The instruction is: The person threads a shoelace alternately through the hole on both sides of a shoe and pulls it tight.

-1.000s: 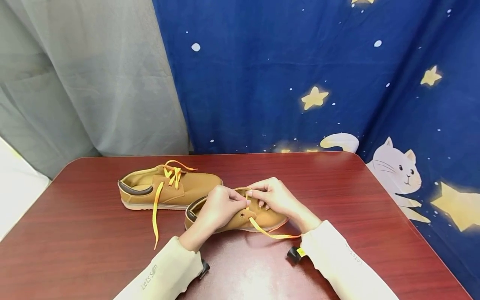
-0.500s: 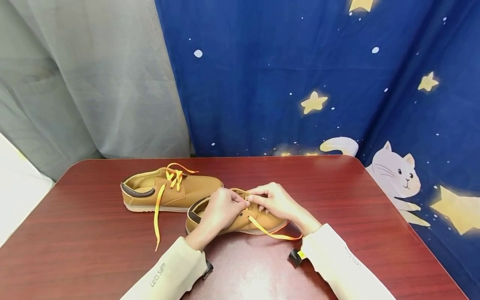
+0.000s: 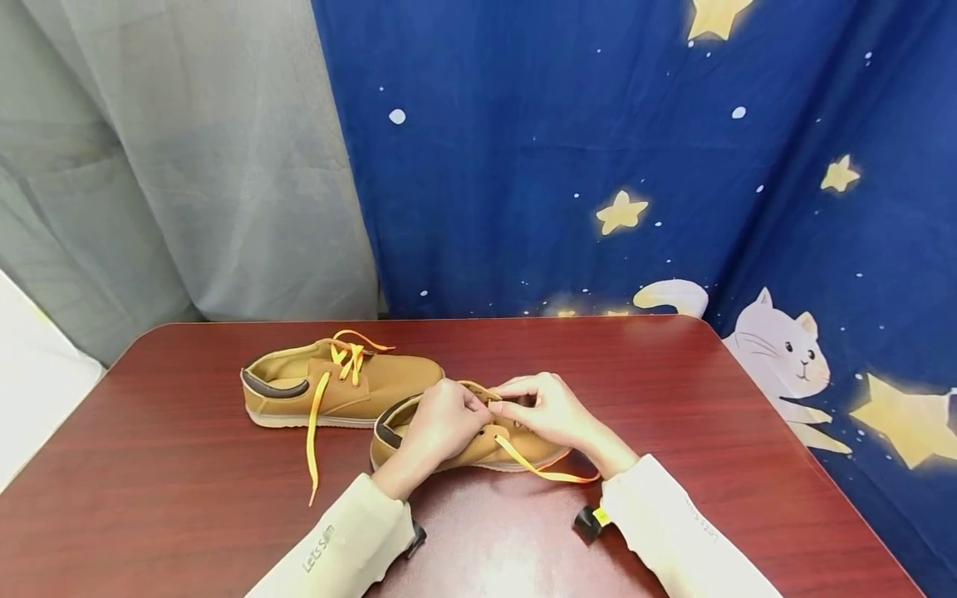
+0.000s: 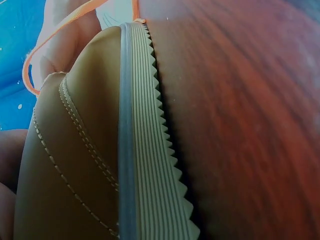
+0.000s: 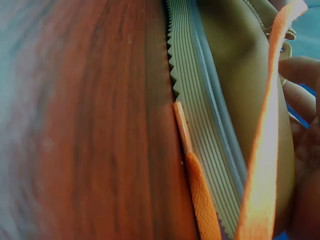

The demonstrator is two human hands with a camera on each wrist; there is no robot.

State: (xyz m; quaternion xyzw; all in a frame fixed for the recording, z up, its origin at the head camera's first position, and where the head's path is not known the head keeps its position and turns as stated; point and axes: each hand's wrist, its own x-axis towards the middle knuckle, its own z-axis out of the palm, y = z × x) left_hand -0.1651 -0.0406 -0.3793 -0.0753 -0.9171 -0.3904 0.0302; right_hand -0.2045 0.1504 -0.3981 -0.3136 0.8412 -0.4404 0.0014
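A tan lace-up shoe (image 3: 463, 453) stands on the table, toe to the right, with both hands over its lacing. My left hand (image 3: 444, 419) covers part of the opening and pinches the yellow-orange shoelace (image 3: 523, 459) at the eyelets; its fingertips hide the pinched part. From the right, my right hand (image 3: 549, 409) reaches over the front of the shoe, thumb and index finger at the lace by the far eyelet flap, close to the left fingertips. One long lace end hangs from a near eyelet and curves past the toe. The right wrist view shows this lace (image 5: 265, 165) beside the sole (image 5: 192, 85).
A second tan shoe (image 3: 404, 382), laced through its eyelets, stands just behind and to the left, its loose lace (image 3: 311, 440) hanging onto the dark red wooden table (image 3: 187, 498). Grey and blue star-patterned curtains (image 3: 523, 166) hang behind the table's far edge.
The right thumb and fingertips have shifted slightly down at the lacing, and the short lace stretch seen between the hands is now mostly covered. The head view has tilted up a little.
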